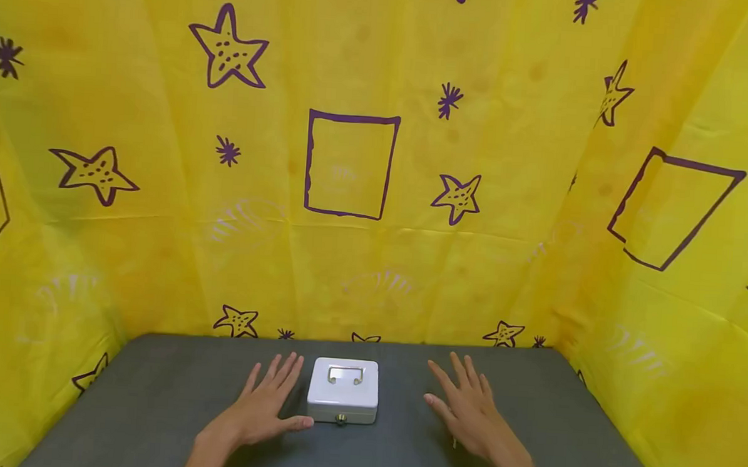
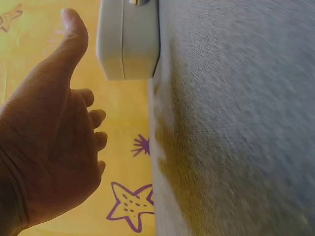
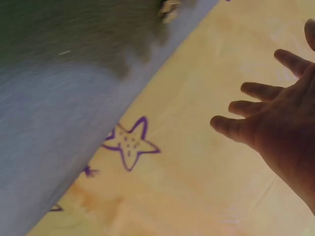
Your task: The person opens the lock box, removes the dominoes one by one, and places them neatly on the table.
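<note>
A small white cash box [image 1: 342, 392] stands closed on the grey table, its metal handle [image 1: 345, 374] folded on the lid and a round lock [image 1: 340, 419] at the front. My left hand [image 1: 263, 407] is just left of it, fingers extended, the thumb tip near the box's front corner. In the left wrist view, the box [image 2: 129, 44] shows beyond the thumb. To the box's right, apart from it, my right hand [image 1: 471, 412] has its fingers spread and holds nothing. Below that hand lies a small brass-coloured thing [image 3: 170, 9], mostly hidden; its kind is unclear.
The grey tabletop [image 1: 392, 463] extends around the box and both hands. A yellow curtain [image 1: 411, 257] with purple stars and frames closes off the back and both sides of the table.
</note>
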Available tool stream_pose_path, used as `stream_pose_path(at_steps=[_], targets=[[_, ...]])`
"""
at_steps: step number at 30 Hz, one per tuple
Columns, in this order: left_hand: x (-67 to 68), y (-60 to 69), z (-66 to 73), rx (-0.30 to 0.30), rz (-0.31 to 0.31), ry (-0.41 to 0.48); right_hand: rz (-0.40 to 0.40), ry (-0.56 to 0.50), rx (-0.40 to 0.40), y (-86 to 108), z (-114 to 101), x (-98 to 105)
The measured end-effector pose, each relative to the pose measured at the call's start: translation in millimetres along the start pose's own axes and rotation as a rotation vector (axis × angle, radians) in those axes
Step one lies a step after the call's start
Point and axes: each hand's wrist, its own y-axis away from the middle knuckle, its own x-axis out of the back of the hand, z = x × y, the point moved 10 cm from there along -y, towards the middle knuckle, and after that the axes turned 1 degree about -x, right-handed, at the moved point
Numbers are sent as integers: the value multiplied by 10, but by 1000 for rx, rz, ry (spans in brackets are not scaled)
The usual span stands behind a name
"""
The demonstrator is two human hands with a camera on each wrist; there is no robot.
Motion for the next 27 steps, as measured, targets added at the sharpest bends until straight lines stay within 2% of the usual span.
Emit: stream_pose_path(at_steps=[6,12,20,27], targets=[[-3,-152,6,27,-40,-17,-11,-57,47,-219,-202,-22],[25,-275,29,5,-54,-19,-43,-114,63,-440,-351,-103],[-56,-419,-7,5,-113,52,-111,-159,36,-654,-395,-250],[-57,-581,-56,-3,-118,71,-170,-177,51,-883,-398,-303]])
